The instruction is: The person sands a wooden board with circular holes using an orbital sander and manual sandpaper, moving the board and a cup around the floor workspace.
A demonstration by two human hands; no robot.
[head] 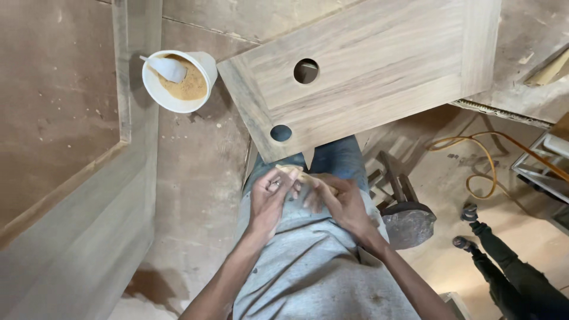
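My left hand point(269, 200) and my right hand point(341, 204) meet in front of my grey shirt, just below the near edge of a wooden cabinet door point(367, 65). Both hands hold a thin pale wooden stick point(299, 175) between them; the left pinches its end, the right wraps the rest. The door lies flat, with one round through-hole point(306, 71) and a second shallow round recess point(281, 133) near its corner. A white cup point(178, 80) of tan paste with a white spoon in it stands left of the door.
A second large framed panel point(65, 148) lies along the left on the worn bench. On the floor to the right are a dark stool point(406, 219), an orange cable point(480, 166) and another person's legs and shoes point(504, 261).
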